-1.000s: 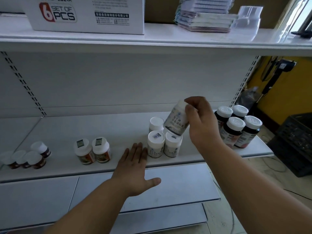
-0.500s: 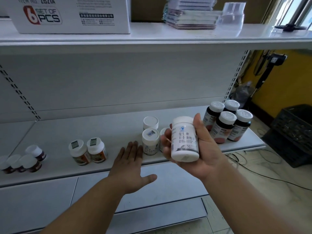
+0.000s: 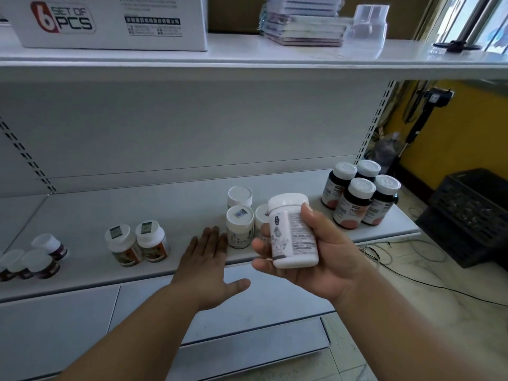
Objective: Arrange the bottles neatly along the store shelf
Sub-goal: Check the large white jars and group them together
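Head view: the right hand holds a white bottle upright in front of the shelf, off its surface; the thumb lies against the bottle's right side near the cap, and the fingers curl round its left side and base, so the bottle is gripped between them. The left hand lies flat, palm down, at the shelf's front edge; its fingers are straight and close together with the thumb spread out to the right, and they hold nothing; whether the palm actually touches the shelf cannot be told.

Just behind the held bottle stand three white bottles in a tight cluster, the nearest of them partly hidden by the right hand; further right, at the shelf's end, four dark bottles with white caps stand packed together. Left of the left hand are two bottles with orange labels side by side, touching or nearly so; at the far left sits a group of small dark jars with white lids.

On the upper shelf rest a white carton printed "6 SET OF PCS", a stack of flat packets, and a clear plastic container; at lower right a black crate sits on the floor among cables.
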